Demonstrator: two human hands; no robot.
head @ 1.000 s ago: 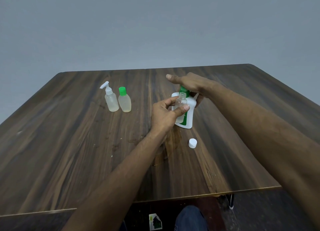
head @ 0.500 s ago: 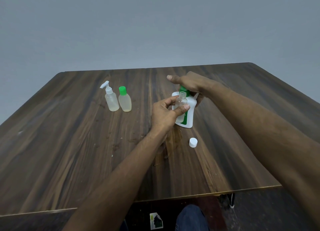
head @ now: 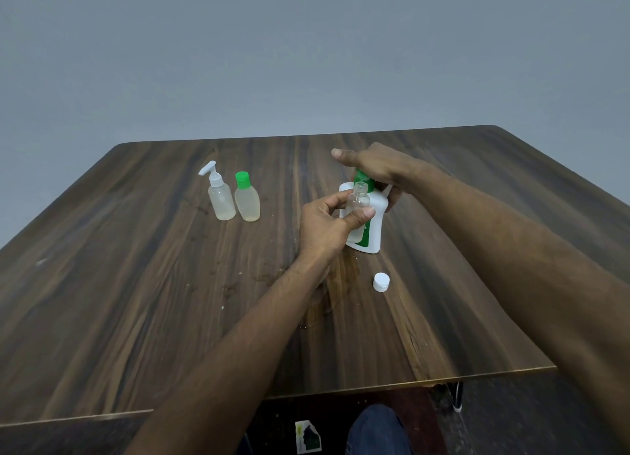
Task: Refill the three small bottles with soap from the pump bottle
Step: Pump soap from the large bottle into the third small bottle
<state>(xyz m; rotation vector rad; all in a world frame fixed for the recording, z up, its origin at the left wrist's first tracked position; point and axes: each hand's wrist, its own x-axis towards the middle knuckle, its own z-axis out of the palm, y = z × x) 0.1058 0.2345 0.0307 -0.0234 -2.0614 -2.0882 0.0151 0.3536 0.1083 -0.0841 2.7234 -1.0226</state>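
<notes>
On the wooden table (head: 136,284) stands the white pump bottle (head: 370,229) with its green pump head (head: 362,179). My right hand (head: 375,165) lies over that pump head, one finger stretched out to the left and another digit down against the bottle's right shoulder. My left hand (head: 324,226) pinches a small clear uncapped bottle (head: 358,200) between thumb and fingers, its mouth just under the pump head. Further left stand two other small bottles: one with a white spray pump (head: 218,195) and one with a green cap (head: 247,197), both holding pale liquid.
A small white cap (head: 380,281) lies on the table in front of the pump bottle. A wet patch (head: 337,284) shows on the wood beneath my left wrist. The table's near edge (head: 409,384) runs below my forearms, with my knee (head: 375,427) beneath it.
</notes>
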